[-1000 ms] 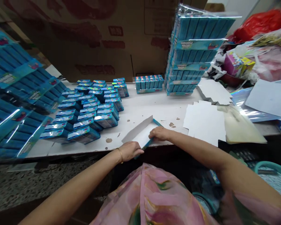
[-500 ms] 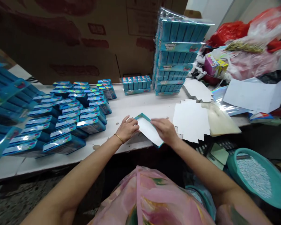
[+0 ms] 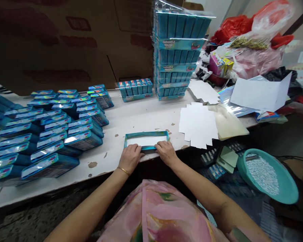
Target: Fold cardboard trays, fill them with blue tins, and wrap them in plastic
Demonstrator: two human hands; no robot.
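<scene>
A shallow blue cardboard tray (image 3: 146, 134) with a white inside lies on the table near its front edge, long side towards me. My left hand (image 3: 131, 156) grips the near wall at its left part, fingers bent over the rim. At the right end of the same wall, my right hand (image 3: 166, 153) has its fingers curled over the edge, with the thumb mostly hidden. To the left stand rows of small blue boxes (image 3: 84, 139). Flat white die-cut card sheets (image 3: 199, 124) lie to the right of the tray.
Behind, a tall stack of film-wrapped blue box packs (image 3: 183, 43) stands beside a single filled tray (image 3: 136, 89). A large brown carton (image 3: 91, 60) backs the table. At right are plastic bags (image 3: 232, 28) and a turquoise basin (image 3: 285, 188) of small white pieces below table height.
The tray has turned from slanting to lie lengthwise before me, its walls now standing up. Both hands have shifted to its near wall. My view has swung somewhat to the right.
</scene>
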